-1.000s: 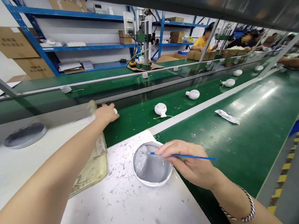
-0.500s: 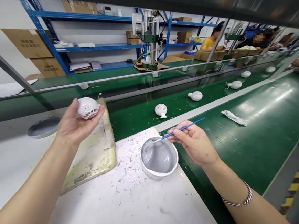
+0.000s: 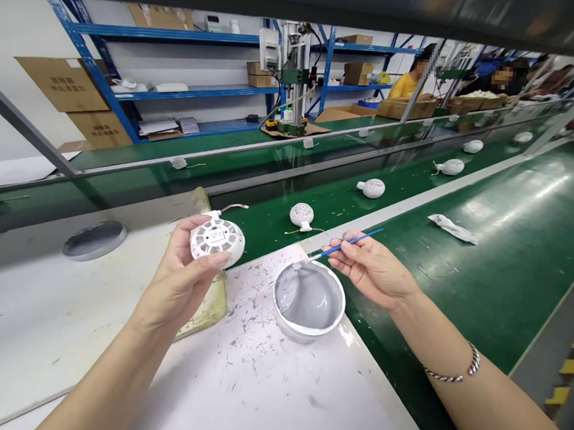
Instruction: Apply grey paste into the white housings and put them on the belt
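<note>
My left hand [image 3: 180,273] grips a round white plastic device [image 3: 217,241] with a ring of slots and a short wire trailing from its top. Its slotted face is turned up. Between the fingers of my right hand [image 3: 367,264] is a thin blue brush [image 3: 354,241], its tip over the left rim of a white tub [image 3: 302,335] of grey paste [image 3: 317,300]. The tub rests at the corner of a white board [image 3: 254,385] spotted with grey flecks. Left of it lies a pad with yellowish edges [image 3: 210,311], partly hidden by my left hand and arm.
Similar white devices [image 3: 301,215] lie along the green conveyor [image 3: 332,208]. A round grey-coated lid [image 3: 95,241] sits at left. A white wrapped packet [image 3: 452,229] lies on the green surface at right. People work farther back beside cardboard boxes [image 3: 407,109].
My left hand has moved right, towards the tub, and turned the device so its slotted face shows. The brush tip has shifted slightly up to the tub's rim.
</note>
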